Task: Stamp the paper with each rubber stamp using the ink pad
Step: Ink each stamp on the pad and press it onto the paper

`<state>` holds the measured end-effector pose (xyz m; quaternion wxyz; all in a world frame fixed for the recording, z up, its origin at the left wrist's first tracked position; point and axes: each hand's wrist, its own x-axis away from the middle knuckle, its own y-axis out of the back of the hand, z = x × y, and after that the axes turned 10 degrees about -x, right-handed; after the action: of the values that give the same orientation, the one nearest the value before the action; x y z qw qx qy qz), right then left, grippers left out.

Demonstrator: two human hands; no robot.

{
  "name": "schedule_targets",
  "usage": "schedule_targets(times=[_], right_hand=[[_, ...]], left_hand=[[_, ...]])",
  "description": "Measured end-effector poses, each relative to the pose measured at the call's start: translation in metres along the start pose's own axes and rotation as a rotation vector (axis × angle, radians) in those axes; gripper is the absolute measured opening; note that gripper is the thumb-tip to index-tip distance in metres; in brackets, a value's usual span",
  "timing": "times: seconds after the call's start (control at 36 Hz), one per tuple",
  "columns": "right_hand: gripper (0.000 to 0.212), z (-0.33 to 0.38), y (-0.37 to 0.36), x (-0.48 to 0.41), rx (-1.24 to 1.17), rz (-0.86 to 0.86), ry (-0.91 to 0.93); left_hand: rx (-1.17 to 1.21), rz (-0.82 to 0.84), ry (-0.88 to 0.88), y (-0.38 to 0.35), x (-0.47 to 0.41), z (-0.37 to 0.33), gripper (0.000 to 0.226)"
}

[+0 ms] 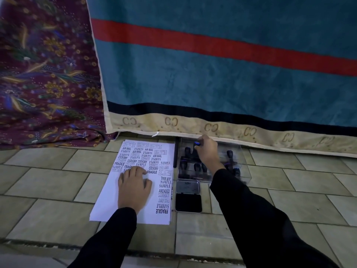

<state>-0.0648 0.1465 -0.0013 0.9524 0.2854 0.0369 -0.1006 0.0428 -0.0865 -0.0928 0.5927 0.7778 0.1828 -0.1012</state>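
A white paper sheet [108, 198] lies on the tiled floor, its upper part and right edge covered with printed stamp words. My left hand [134, 187] rests flat on the paper, fingers spread. Right of the paper stands a clear plastic box [242, 167] holding several black rubber stamps [229, 153]. My right hand [207, 151] reaches into the box's far left corner, its fingers closed on a black stamp with a blue band [197, 143]. An open ink pad [188, 203] lies in front of the box, its lid [188, 187] folded back.
A teal carpet with a red stripe and beige border [212, 74] hangs or lies just behind the paper and box. A maroon floral cloth [44, 74] sits at the left. A black pen-like stick [175, 153] lies between paper and box. Tiled floor [48, 182] surrounds everything.
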Motion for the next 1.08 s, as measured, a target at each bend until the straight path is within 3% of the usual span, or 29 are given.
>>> schedule_targets(times=[0.11,0.25,0.39,0.53,0.64,0.81,1.08], right_hand=[[0.015,0.002,-0.007,-0.001,0.038,0.041,0.0],[0.027,0.006,-0.01,-0.007,0.265,0.192,0.011],[0.043,-0.001,0.011,-0.011,0.254,0.106,0.06],[0.034,-0.031,0.054,-0.021,0.342,-0.079,-0.036],[0.021,-0.057,0.08,-0.021,0.5,0.025,-0.115],[0.03,-0.057,0.077,-0.026,0.619,0.126,-0.112],[0.022,-0.055,0.077,-0.029,0.669,0.171,-0.092]], left_hand=[[-0.008,-0.009,-0.007,0.0,0.0,0.0,0.026],[-0.011,-0.001,-0.009,0.003,0.0,0.0,0.026],[-0.012,-0.014,-0.009,0.004,0.001,0.0,0.03],[-0.018,-0.014,-0.002,0.003,0.001,-0.001,0.031],[-0.022,-0.011,0.0,0.003,0.0,-0.002,0.031],[-0.005,0.0,-0.001,0.004,0.001,-0.002,0.03],[0.0,0.023,0.001,0.005,0.0,0.0,0.031]])
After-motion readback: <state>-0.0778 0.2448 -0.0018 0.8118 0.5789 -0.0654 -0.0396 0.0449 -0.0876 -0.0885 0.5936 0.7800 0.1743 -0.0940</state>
